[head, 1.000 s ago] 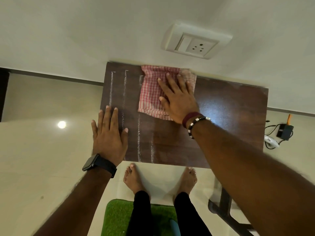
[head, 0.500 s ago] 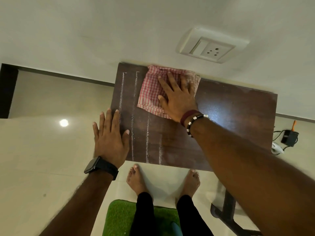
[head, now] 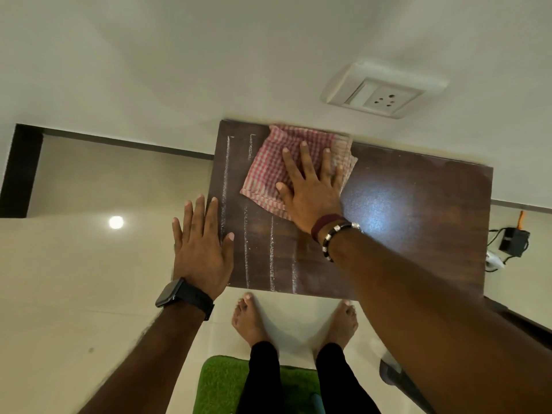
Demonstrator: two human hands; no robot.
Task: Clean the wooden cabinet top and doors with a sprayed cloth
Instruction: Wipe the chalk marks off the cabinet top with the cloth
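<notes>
The cloth point(head: 279, 167) is a red-and-white checked piece, folded into a rough square with a paler striped border along its right side, its edges lying a little uneven. It lies flat on the cabinet top point(head: 418, 204) near the far left corner, its far edge close against the wall point(head: 209, 55). The right hand point(head: 310, 186) presses down on it, palm flat and fingers spread wide, gripping nothing, only bearing on the fabric; its wrist carries a maroon band and a beaded bracelet point(head: 337, 234). The left hand point(head: 201, 249) lies open and flat at the left edge of the top near the near left corner, fingers straight, holding nothing, with a dark watch point(head: 174, 294) on the wrist. The top is dark brown wood with a sheen; a bright patch of reflected light sits to the right of the cloth. Several thin pale streaks point(head: 246, 249) run from the far edge toward the near edge across the left part of the top. A socket point(head: 383, 94) is set in the wall beyond the far edge.
</notes>
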